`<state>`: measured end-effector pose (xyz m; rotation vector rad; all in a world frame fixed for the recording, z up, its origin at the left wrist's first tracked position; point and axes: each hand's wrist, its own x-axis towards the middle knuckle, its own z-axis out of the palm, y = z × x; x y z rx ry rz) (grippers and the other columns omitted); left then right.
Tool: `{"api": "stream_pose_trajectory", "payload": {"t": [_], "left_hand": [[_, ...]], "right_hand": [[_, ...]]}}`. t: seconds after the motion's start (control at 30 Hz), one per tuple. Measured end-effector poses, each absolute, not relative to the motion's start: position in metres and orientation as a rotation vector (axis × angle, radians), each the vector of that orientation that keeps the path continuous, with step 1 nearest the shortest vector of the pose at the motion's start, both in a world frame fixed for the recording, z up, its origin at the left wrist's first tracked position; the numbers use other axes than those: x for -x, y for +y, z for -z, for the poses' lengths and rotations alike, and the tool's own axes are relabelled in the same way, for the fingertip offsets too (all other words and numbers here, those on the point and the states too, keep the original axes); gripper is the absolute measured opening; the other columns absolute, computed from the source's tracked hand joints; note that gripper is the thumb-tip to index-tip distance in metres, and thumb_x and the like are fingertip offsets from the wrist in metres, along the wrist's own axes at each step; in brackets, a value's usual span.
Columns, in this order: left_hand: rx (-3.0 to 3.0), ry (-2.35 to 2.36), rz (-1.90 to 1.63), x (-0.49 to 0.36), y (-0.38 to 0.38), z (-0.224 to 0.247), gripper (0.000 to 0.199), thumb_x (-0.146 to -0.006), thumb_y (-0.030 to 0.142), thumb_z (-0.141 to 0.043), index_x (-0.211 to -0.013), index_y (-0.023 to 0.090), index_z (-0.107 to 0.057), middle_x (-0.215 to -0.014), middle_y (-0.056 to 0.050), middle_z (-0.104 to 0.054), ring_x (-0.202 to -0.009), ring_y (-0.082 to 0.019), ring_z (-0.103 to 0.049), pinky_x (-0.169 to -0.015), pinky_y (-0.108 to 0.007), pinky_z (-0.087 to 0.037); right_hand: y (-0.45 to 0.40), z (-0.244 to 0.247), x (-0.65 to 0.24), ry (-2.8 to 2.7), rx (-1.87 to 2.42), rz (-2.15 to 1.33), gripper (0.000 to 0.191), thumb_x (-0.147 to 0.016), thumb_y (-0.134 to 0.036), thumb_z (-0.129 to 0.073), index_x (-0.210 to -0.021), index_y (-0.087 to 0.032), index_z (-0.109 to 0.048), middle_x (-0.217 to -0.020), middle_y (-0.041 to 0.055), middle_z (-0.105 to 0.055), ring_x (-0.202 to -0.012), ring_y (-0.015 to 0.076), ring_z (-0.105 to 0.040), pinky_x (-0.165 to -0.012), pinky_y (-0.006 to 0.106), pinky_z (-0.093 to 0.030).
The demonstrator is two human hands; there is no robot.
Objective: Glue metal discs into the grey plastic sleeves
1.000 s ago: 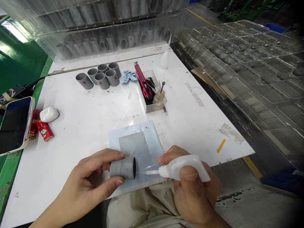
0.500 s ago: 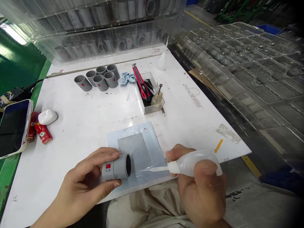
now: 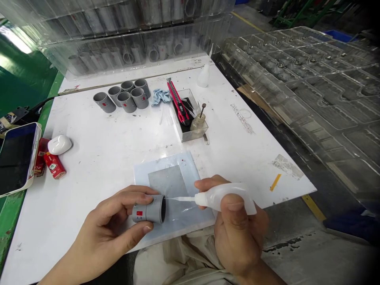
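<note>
My left hand grips a grey cylinder on its side, its open end facing right and a small red flag mark on its wall. In my right hand is a white squeeze bottle, lying nearly level with its thin nozzle pointing left. The nozzle's fine tip is at the rim of the cylinder's open end; whether they touch I cannot tell. Beneath both lies a light blue sheet with a grey square on it.
Several grey cylinders stand at the back left. A clear box holds a red knife and a small jar. Another white bottle stands behind. A phone and white case lie left.
My right hand has moved left with the bottle, bringing the nozzle up to the cylinder's open end. My left hand and the cylinder have shifted slightly right.
</note>
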<state>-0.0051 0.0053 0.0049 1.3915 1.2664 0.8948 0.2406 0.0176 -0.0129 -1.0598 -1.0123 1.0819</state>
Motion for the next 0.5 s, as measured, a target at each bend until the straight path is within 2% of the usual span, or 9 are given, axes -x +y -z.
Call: {"api": "stream_pose_trajectory", "payload": {"t": [0.17, 0.3, 0.5], "left_hand": [[-1.381, 1.257, -0.882, 0.005, 0.0039, -0.0051, 0.033, -0.097, 0.023, -0.084, -0.122, 0.043, -0.081, -0.134, -0.001, -0.08, -0.125, -0.022, -0.073, -0.091, -0.019, -0.063], [-1.28, 1.329, -0.925, 0.0002, -0.0002, -0.0069, 0.023, -0.096, 0.03, -0.087, -0.116, 0.039, -0.083, -0.132, -0.004, -0.08, -0.126, -0.024, -0.072, -0.088, -0.02, -0.062], [-1.395, 1.267, -0.869, 0.005, 0.0029, -0.006, 0.031, -0.097, 0.024, -0.085, -0.122, 0.043, -0.081, -0.134, -0.002, -0.08, -0.126, -0.023, -0.072, -0.089, -0.02, -0.063]], "right_hand": [[0.0193, 0.0123, -0.2387, -1.002, 1.059, -1.081, 0.032, -0.11, -0.046, -0.06, -0.108, -0.028, -0.087, -0.093, 0.0034, -0.081, -0.072, 0.0195, -0.072, -0.061, 0.032, -0.056], [0.0203, 0.0135, -0.2381, -0.985, 1.06, -1.07, 0.028, -0.108, -0.045, -0.063, -0.107, -0.029, -0.087, -0.103, 0.0039, -0.083, -0.077, 0.0206, -0.075, -0.063, 0.033, -0.06], [0.0223, 0.0127, -0.239, -1.01, 1.124, -1.062, 0.036, -0.108, -0.049, -0.061, -0.102, -0.024, -0.086, -0.097, 0.0074, -0.083, -0.072, 0.022, -0.072, -0.062, 0.035, -0.06]]}}
